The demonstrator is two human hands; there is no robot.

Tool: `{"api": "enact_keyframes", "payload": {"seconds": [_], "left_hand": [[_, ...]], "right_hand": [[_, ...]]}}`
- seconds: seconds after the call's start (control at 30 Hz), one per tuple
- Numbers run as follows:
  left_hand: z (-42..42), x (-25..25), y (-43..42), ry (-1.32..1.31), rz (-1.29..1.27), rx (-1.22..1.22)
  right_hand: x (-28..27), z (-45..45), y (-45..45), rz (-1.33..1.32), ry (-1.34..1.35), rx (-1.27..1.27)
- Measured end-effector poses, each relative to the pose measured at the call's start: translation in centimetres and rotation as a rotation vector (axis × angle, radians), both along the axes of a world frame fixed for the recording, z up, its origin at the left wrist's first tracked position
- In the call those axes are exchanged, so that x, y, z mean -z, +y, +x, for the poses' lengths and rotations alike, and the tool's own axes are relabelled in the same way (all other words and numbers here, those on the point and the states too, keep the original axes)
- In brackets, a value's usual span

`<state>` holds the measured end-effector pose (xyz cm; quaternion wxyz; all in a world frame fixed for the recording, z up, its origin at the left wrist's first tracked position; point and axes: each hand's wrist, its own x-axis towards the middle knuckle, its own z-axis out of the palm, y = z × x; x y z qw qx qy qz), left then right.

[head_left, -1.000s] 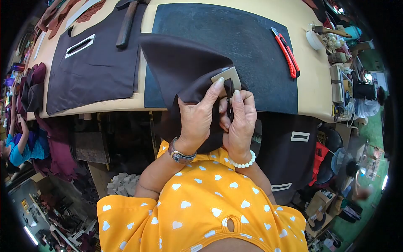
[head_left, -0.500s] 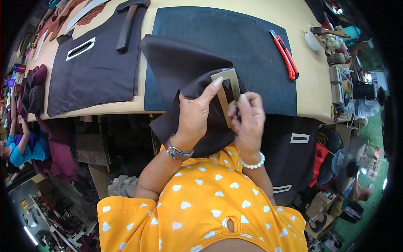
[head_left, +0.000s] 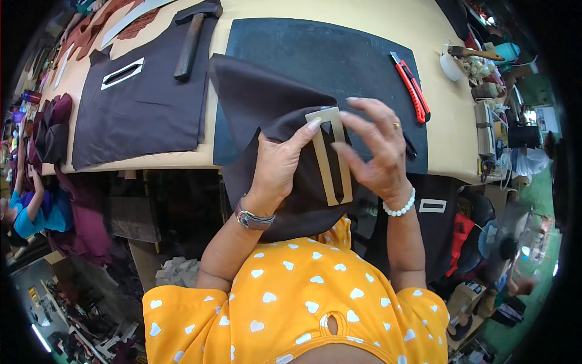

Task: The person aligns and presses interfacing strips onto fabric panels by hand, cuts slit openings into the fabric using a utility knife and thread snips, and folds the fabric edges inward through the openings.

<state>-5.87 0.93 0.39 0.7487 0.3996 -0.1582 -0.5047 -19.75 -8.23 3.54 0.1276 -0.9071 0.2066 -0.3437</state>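
Note:
My left hand (head_left: pixel 279 161) is closed on the dark brown fabric piece (head_left: pixel 273 88), its thumb pressing the top of a beige rectangular frame (head_left: pixel 323 164). That frame borders a long slot, with pointed dark flaps at both ends. My right hand (head_left: pixel 382 148) hovers at the frame's right side, thumb and forefingers spread. A slim dark tool (head_left: pixel 410 147) sticks out by its curled outer fingers, seemingly tucked in them; its kind is hidden. The fabric hangs over the table's front edge towards my lap.
A black cutting mat (head_left: pixel 303 54) carries a red utility knife (head_left: pixel 412 88). To the left, a hammer (head_left: pixel 191 48) lies on another dark fabric piece (head_left: pixel 151 115) with a white-framed slot (head_left: pixel 123 74). A brush (head_left: pixel 479 53) rests at the right. Another person (head_left: pixel 39 209) is at the far left.
My right hand has moved right, away from the slot, and its thumb and forefingers have spread from a pinch. The slot and its pointed flaps now show. My left hand keeps its hold.

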Motion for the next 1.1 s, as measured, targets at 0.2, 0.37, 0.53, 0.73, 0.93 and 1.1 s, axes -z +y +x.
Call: {"api": "enact_keyframes", "payload": {"seconds": [0.2,0.37,0.53,0.73,0.93,1.1], "left_hand": [[0.0,0.0,0.5,-0.06,0.018,0.037],[0.3,-0.4,1.3,-0.008,0.077,0.105],[0.8,-0.9,1.9,0.062,0.082,0.23],[0.4,-1.2,1.8,0.094,0.075,0.247],[0.5,-1.5,1.0,0.011,0.005,0.04],[0.1,-0.7,0.5,0.068,-0.063,-0.069]], "right_hand": [[0.0,1.3,-0.8,-0.201,-0.018,-0.18],[-0.3,1.3,-1.1,-0.103,-0.021,-0.227],[-0.9,1.5,-0.8,0.339,-0.046,-0.205],[-1.0,3.1,-0.1,0.816,-0.131,-0.04],[-1.2,2.8,1.9,0.378,-0.315,0.139],[-0.1,2.1,5.3,0.757,-0.26,0.119]]}}
